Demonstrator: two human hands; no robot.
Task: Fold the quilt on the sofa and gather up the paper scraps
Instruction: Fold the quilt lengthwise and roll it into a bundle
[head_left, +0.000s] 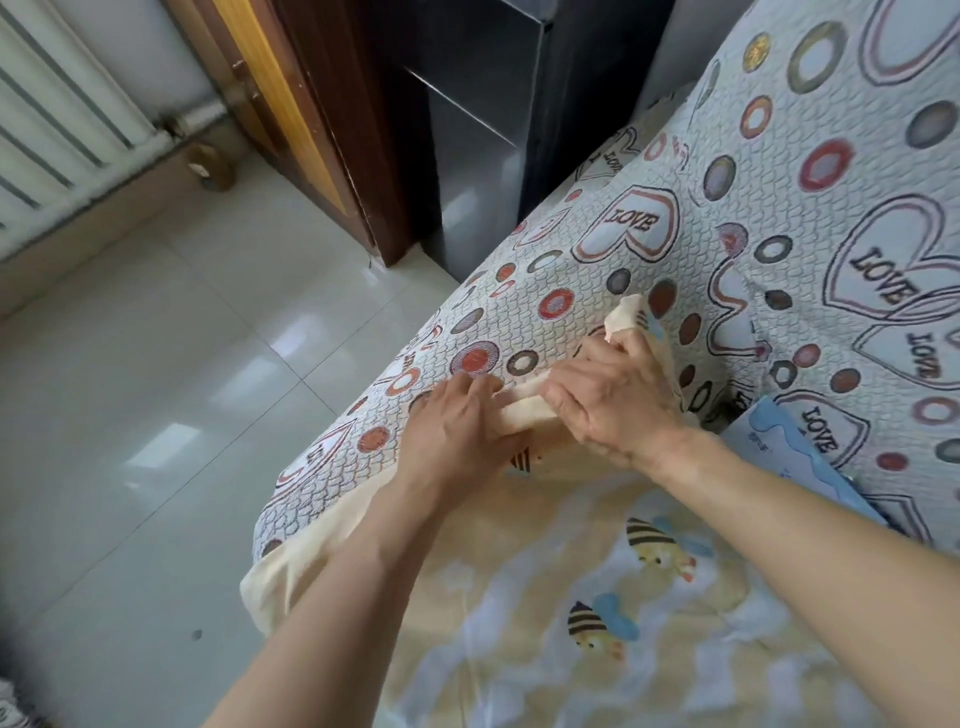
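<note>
A pale yellow quilt (597, 597) with a bee print lies on the sofa (701, 234), which has a cover printed with hearts and circles. My left hand (457, 421) grips the quilt's far edge with curled fingers. Beside it, my right hand (613, 400) pinches the same bunched edge, and a corner of the quilt sticks up past its fingers. The two hands nearly touch. A light blue paper (795, 457) lies on the sofa just right of my right wrist, partly under the quilt.
A pale tiled floor (182, 389) runs along the sofa's left side. A dark cabinet (478, 130) and a wooden door frame (311, 130) stand at the sofa's far end. A white radiator (62, 119) lines the far left wall.
</note>
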